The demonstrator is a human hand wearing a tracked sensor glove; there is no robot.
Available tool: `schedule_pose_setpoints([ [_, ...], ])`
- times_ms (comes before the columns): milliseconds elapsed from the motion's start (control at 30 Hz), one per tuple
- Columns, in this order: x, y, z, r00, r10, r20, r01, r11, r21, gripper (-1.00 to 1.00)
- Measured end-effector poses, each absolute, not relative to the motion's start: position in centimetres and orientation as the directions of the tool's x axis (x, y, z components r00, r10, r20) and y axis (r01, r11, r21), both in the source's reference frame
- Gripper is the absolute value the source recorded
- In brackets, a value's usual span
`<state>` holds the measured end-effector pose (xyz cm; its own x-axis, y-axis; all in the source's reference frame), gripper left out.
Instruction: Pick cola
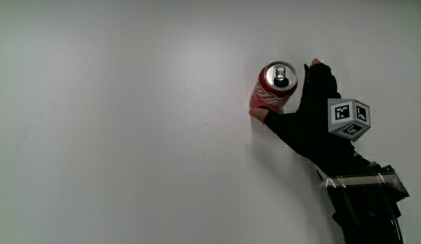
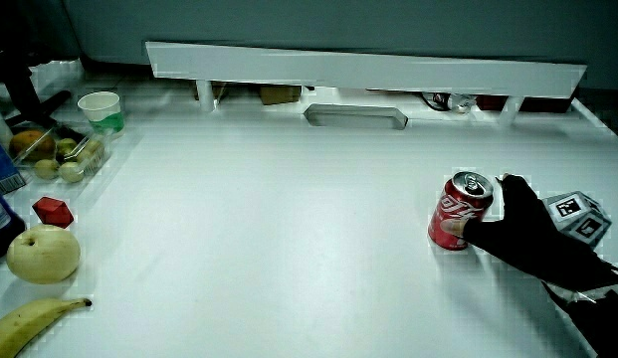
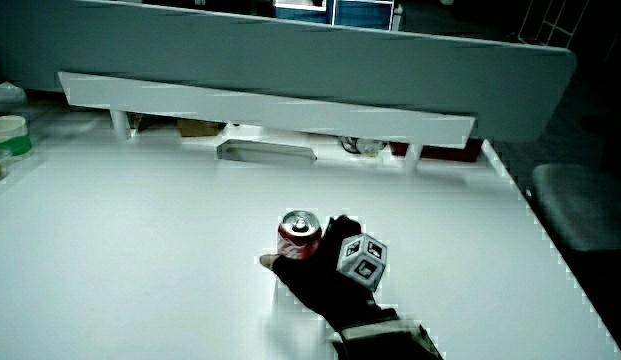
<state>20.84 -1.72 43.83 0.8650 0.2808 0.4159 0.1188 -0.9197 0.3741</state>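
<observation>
Wrapping my hand (image 1: 312, 115) around the upright cola can (image 1: 273, 87) on the counter (image 1: 129, 135), I kept thumb low and fingers curled around its side, the grip clasping it ready for lifting.

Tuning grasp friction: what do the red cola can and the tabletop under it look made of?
Red cylindrical cola can: likely thin aluminium, with a bare silvery top and pull tab, glossy printed red wall. The black-gloved hand wraps it, glove looking like matte fabric. White tabletop: smooth, matte to slightly sheeny, probably laminate or painted board; cannot tell which.
</observation>
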Motion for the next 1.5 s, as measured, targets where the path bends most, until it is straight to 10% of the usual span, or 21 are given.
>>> schedule_pose_setpoints([
  [400, 20.6, -2.2, 44.1, 0.842, 0.293, 0.453, 0.132, -0.926, 0.354, 0.0],
  [1100, 20.9, -1.3, 43.5, 0.805, 0.292, 0.516, 0.227, -0.956, 0.187, 1.0],
  [1500, 19.9, -1.5, 41.4, 0.85, 0.223, 0.478, 0.194, -0.975, 0.109, 1.0],
])
